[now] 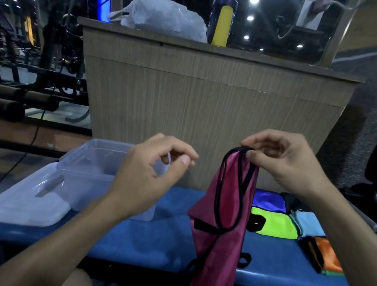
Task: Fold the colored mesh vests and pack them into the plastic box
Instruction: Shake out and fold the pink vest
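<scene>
A magenta mesh vest (219,242) with black trim hangs from my right hand (289,161), which pinches its black shoulder straps at the top. The vest drapes down past the front edge of the blue bench (150,238). My left hand (152,176) hovers to the left of the vest with fingers curled and apart, holding nothing. The clear plastic box (93,163) stands empty on the bench behind my left hand. Folded vests lie on the bench at the right: blue (268,202), lime green (271,224), light blue (308,224) and orange (326,255).
The box's clear lid (23,203) lies left of the box at the bench's end. A wooden counter (209,103) rises behind the bench, with a plastic bag (163,16) and a yellow bottle (223,19) on top. Gym equipment stands at the left.
</scene>
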The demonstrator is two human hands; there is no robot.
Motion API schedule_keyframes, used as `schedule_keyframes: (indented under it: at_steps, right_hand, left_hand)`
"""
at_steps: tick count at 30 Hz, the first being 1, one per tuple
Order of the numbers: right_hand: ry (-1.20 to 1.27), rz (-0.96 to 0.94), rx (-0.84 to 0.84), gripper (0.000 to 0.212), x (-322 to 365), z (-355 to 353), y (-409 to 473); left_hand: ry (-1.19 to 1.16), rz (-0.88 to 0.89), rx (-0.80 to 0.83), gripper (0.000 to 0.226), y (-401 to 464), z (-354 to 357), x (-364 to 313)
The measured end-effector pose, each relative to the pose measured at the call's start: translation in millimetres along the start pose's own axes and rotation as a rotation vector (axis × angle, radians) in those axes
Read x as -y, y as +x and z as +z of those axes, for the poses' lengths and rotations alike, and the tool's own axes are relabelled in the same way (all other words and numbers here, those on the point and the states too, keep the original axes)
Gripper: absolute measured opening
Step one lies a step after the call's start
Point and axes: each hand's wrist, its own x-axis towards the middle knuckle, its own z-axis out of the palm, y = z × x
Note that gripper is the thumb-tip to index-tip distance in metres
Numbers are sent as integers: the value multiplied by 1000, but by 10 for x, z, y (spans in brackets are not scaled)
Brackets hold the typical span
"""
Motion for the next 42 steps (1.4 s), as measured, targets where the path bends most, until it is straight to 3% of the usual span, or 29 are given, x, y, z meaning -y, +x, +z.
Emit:
schedule_keyframes:
  at_steps: [5, 8, 10, 12, 14, 16, 18, 23, 27, 32, 35, 42]
  right_hand:
    - [-15, -15, 15, 26, 28, 8, 12]
    - [-16, -25, 26, 25, 22, 3, 15]
    - [9, -24, 26, 25, 41, -30, 1]
    - [34, -20, 21, 23, 56, -107, -14]
    - [67, 4, 37, 23, 45, -206, -27]
    - [124, 66, 49, 25, -32, -298, -44]
    - [246, 182, 76, 26, -135, -324, -72]
    - [516, 328, 103, 20, -277, -113, -84]
    - [409, 321, 63, 29, -239, 138, -29]
    - [249, 303, -188, 38, -193, 127, 45]
    - [149, 265, -211, 39, -212, 87, -5]
    - [110, 182, -236, 39, -210, -148, -49]
  left_hand:
    - [126, 341, 217, 11, -161, 106, -295]
    - [496, 434, 379, 34, -209, 197, -132]
    - [690, 372, 457, 51, -211, 187, 18]
    - [726, 378, 463, 50, -193, 149, 133]
    - [663, 399, 376, 40, -114, 65, 187]
    - [495, 289, 326, 35, 82, -81, 116]
    - [351, 152, 409, 35, 359, -225, -43]
    - [315, 167, 588, 39, 1015, -309, -578]
    - [348, 250, 628, 37, 1189, -116, -800]
    - [546, 320, 505, 36, 1236, -25, -764]
    - [728, 280, 477, 43, 1200, -8, -655]
    - [744, 168, 515, 32, 1037, -24, -495]
